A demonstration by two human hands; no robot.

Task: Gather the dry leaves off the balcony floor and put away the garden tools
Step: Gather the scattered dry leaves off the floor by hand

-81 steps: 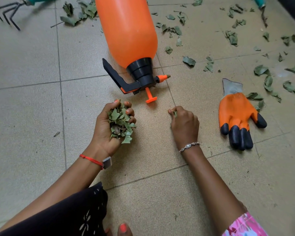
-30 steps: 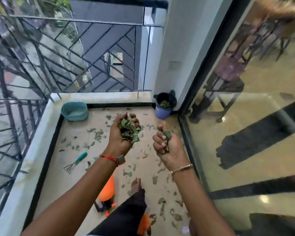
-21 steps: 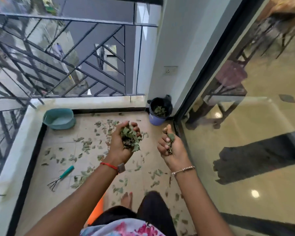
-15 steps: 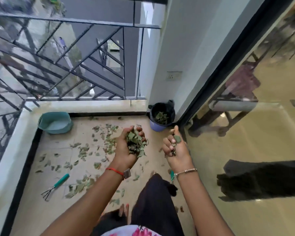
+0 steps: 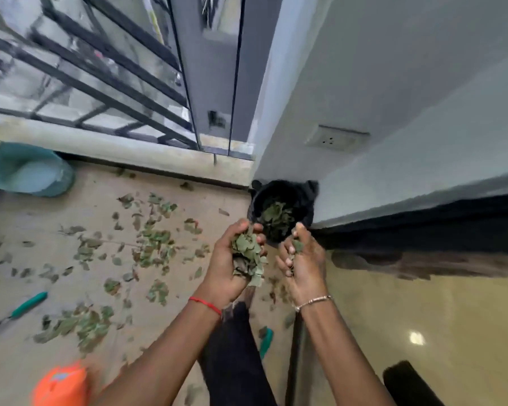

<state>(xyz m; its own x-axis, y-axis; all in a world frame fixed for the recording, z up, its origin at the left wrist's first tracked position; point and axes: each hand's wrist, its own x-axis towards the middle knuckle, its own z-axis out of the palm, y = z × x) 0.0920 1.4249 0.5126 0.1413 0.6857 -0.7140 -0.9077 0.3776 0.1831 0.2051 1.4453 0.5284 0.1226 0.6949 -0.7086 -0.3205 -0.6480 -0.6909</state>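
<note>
Grips a bunch of dry leaves in the curled left hand, close by the black bin. Pinches a few more in the curled right hand.

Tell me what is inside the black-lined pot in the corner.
Inside the pot lies a pile of dry leaves. Whatever is beneath them, and the pot's bottom, is covered. The left hand and right hand, both gripping leaves, cover parts of its near side.

We see dull green leaves on a beige floor, a teal tub far left, a black bin far back, an orange sprayer near left, a red thread.
</note>
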